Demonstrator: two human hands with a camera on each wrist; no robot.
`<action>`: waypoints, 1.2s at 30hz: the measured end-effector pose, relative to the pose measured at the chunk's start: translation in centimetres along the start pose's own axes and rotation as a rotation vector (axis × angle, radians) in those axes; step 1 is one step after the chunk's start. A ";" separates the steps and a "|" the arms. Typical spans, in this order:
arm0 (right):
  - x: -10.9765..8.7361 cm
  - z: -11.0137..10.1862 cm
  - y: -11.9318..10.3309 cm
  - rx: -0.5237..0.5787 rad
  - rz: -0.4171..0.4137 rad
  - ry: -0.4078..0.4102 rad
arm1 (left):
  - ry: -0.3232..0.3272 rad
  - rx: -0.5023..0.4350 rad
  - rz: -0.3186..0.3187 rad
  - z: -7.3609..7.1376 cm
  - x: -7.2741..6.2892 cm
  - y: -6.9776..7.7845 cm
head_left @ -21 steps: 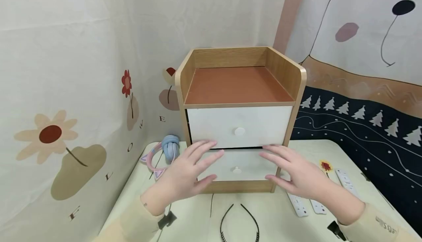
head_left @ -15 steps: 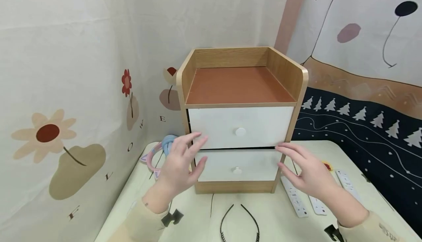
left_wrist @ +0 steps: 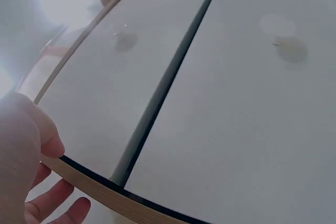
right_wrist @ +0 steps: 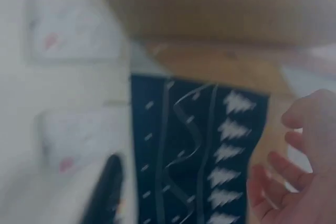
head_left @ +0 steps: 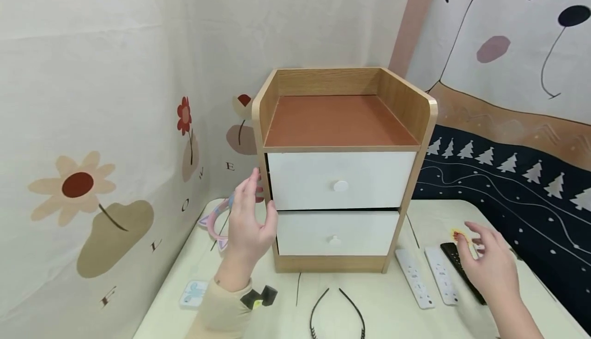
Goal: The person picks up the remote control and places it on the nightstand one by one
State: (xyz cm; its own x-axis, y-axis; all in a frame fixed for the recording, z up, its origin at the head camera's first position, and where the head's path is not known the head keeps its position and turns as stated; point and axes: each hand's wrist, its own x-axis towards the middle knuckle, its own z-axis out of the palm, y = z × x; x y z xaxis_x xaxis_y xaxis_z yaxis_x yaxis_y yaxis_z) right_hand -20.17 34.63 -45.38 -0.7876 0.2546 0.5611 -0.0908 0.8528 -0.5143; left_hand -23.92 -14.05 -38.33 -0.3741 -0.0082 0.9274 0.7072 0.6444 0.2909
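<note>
A small wooden cabinet (head_left: 343, 121) with a brown top shelf stands on the table. Its upper white drawer (head_left: 304, 177) and lower white drawer (head_left: 304, 236) both have round white knobs and look pushed in. My left hand (head_left: 249, 226) is raised at the cabinet's left side, fingers extended. In the left wrist view its thumb (left_wrist: 50, 140) lies by the front edge and the other fingers by the side panel. Off to the right, my right hand (head_left: 494, 264) hovers with loosely bent fingers near a black remote control (head_left: 461, 272), holding nothing.
Two white power strips (head_left: 415, 280) lie right of the cabinet, with a sunflower item (head_left: 458, 235) behind. A black headband (head_left: 315, 305) lies in front. Left are a pink cat-ear headband (head_left: 212, 223) and a white-blue case (head_left: 194, 294). Printed curtains (head_left: 323, 16) enclose the table.
Both hands have left the drawer fronts. My left hand shifted to the cabinet's left side and turned upright; my right swung right, uncovering the remote control.
</note>
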 end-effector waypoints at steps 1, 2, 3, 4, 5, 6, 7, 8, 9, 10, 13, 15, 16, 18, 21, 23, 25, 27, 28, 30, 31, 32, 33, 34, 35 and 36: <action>-0.2 0.0 0.9 -0.028 0.048 -0.033 | 0.000 0.004 -0.009 0.0 0.1 0.1; -0.4 0.1 1.7 -0.055 0.088 -0.066 | 0.003 0.000 -0.020 0.1 0.1 0.1; -0.6 0.1 2.5 -0.081 0.125 -0.102 | 0.009 -0.004 -0.022 0.1 0.2 0.1; -0.8 0.1 3.2 -0.102 0.157 -0.130 | 0.014 -0.006 -0.022 0.2 0.3 0.1; -1.0 0.1 3.8 -0.117 0.190 -0.153 | 0.017 -0.009 -0.023 0.2 0.4 0.1; -1.2 0.1 4.5 -0.127 0.227 -0.172 | 0.017 -0.009 -0.025 0.2 0.4 0.1; -1.5 0.2 5.0 -0.137 0.254 -0.185 | 0.015 -0.005 -0.026 0.2 0.4 0.1; -1.7 0.2 5.5 -0.143 0.286 -0.202 | 0.015 -0.003 -0.025 0.2 0.5 0.1; -2.0 0.2 6.0 -0.151 0.309 -0.215 | 0.014 0.001 -0.022 0.1 0.5 0.0; -2.2 0.2 6.5 -0.161 0.335 -0.232 | 0.011 0.009 -0.020 0.1 0.4 0.0; -2.7 0.1 7.6 -0.199 0.384 -0.275 | 0.003 0.025 -0.014 0.0 0.3 -0.1; -2.8 0.0 8.2 -0.226 0.404 -0.298 | 0.002 0.034 -0.008 -0.1 0.2 -0.1; -2.9 0.0 8.5 -0.235 0.418 -0.308 | 0.002 0.036 -0.008 -0.1 0.1 -0.1; -3.1 0.1 9.0 -0.250 0.441 -0.325 | 0.003 0.045 0.001 -0.1 0.1 -0.2; -3.5 0.3 9.6 -0.276 0.473 -0.361 | 0.004 0.055 0.023 0.0 0.1 -0.3; -3.8 0.4 9.8 -0.289 0.486 -0.369 | -0.002 0.062 0.032 0.0 0.1 -0.2; -4.0 0.6 10.0 -0.298 0.488 -0.366 | -0.004 0.067 0.038 0.0 0.0 -0.2; -4.0 0.7 10.1 -0.296 0.488 -0.359 | 0.000 0.076 0.045 0.0 -0.1 -0.3; -4.0 0.8 10.1 -0.297 0.487 -0.358 | -0.002 0.079 0.045 -0.1 -0.1 -0.3; -4.1 0.8 10.3 -0.298 0.490 -0.364 | 0.000 0.085 0.057 -0.1 -0.2 -0.5; -4.1 0.8 10.3 -0.300 0.493 -0.365 | -0.001 0.084 0.062 0.0 -0.2 -0.5; -4.1 0.7 10.4 -0.302 0.498 -0.363 | -0.006 0.087 0.065 0.0 -0.2 -0.6; -4.2 0.7 10.4 -0.299 0.507 -0.361 | -0.008 0.088 0.070 0.0 -0.2 -0.6; -4.2 0.7 10.5 -0.295 0.514 -0.354 | -0.011 0.088 0.074 0.0 -0.3 -0.7; -4.3 0.6 10.6 -0.289 0.521 -0.348 | -0.013 0.088 0.077 0.0 -0.2 -0.7; -4.3 0.6 10.6 -0.282 0.527 -0.337 | -0.016 0.089 0.079 0.0 -0.3 -0.8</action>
State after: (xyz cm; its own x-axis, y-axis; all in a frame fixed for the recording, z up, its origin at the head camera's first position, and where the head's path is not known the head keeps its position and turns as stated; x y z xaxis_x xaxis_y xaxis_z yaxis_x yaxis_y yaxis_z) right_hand -18.10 42.36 -53.62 -0.8341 0.5509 0.0263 0.4826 0.7521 -0.4487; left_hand -24.38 -14.51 -38.80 -0.3290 0.0569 0.9426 0.6793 0.7077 0.1944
